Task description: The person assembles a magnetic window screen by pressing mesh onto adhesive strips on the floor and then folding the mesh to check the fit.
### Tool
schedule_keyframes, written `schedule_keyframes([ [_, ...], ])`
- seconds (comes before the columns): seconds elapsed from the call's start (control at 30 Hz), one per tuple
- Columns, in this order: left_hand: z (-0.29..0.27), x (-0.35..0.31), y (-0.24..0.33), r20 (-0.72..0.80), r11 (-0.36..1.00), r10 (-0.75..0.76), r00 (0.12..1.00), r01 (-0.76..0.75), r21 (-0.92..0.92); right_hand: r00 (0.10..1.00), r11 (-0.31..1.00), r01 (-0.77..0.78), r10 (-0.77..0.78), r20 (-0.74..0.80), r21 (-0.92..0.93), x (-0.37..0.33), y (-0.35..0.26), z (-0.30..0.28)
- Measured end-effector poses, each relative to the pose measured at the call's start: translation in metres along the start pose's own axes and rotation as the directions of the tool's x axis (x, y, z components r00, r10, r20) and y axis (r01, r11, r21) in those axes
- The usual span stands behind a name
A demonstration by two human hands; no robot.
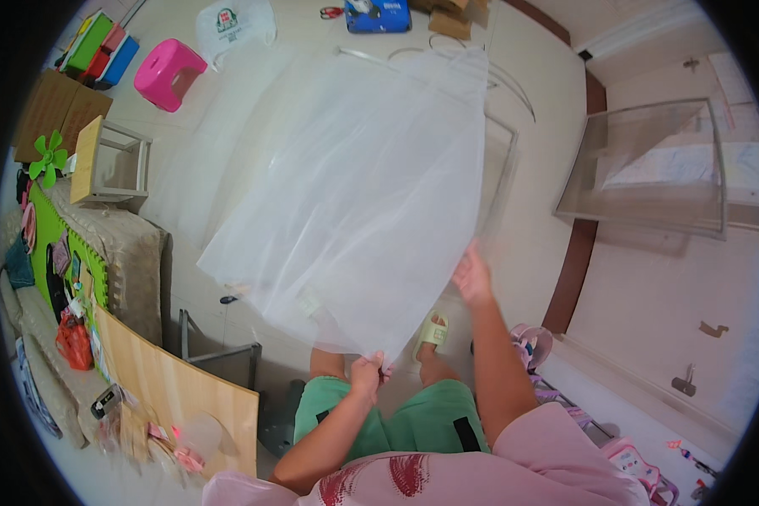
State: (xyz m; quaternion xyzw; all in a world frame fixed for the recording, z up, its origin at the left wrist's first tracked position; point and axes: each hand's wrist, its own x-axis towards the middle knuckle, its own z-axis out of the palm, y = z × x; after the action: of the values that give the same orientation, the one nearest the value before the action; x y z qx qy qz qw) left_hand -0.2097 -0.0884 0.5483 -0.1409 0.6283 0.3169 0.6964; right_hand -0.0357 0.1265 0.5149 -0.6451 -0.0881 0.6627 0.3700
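A large sheet of sheer white mesh (371, 194) spreads in front of me over the floor and my legs. My left hand (368, 375) is closed on its near corner, just above my green shorts. My right hand (473, 277) is at the sheet's right edge, palm partly showing and fingers stretched out along the edge. A thin metal frame (508, 164) lies on the floor, partly showing through and beside the mesh; the mesh blurs its far part.
A framed screen (641, 169) leans against the right wall. A pink stool (169, 74), a small wooden stool (110, 160) and a covered sofa (126, 261) stand left. A wooden board (185, 379) is near my left side. Thin loose strips (514, 84) lie on the far floor.
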Motion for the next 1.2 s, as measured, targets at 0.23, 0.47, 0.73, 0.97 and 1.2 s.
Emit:
schedule_keyframes([
  [0.23, 0.064, 0.102, -0.121, -0.153, 0.990, -0.103, 0.983, 0.087, -0.107, 0.862, 0.880, -0.463, 0.475, 0.180, -0.106, -0.010, 0.158, -0.122],
  [0.47, 0.079, 0.122, -0.190, -0.213, 0.966, -0.236, 0.948, 0.205, -0.160, 0.885, 0.841, -0.448, 0.464, -0.022, -0.302, -0.039, 0.163, -0.149],
  [0.73, 0.067, 0.151, -0.191, -0.175, 0.985, -0.128, 0.976, 0.146, 0.090, 0.938, 0.887, -0.343, 0.339, -0.068, -0.309, -0.030, 0.232, -0.183],
  [0.97, 0.056, 0.161, -0.182, -0.212, 0.994, -0.111, 0.971, 0.107, -0.030, 0.946, 0.870, -0.323, 0.307, -0.103, -0.374, -0.025, 0.230, -0.151],
  [1.2, 0.057, 0.161, -0.184, -0.092, 0.989, -0.150, 0.984, 0.149, -0.018, 0.971, 0.875, -0.237, 0.197, -0.135, -0.423, -0.020, 0.240, -0.162],
])
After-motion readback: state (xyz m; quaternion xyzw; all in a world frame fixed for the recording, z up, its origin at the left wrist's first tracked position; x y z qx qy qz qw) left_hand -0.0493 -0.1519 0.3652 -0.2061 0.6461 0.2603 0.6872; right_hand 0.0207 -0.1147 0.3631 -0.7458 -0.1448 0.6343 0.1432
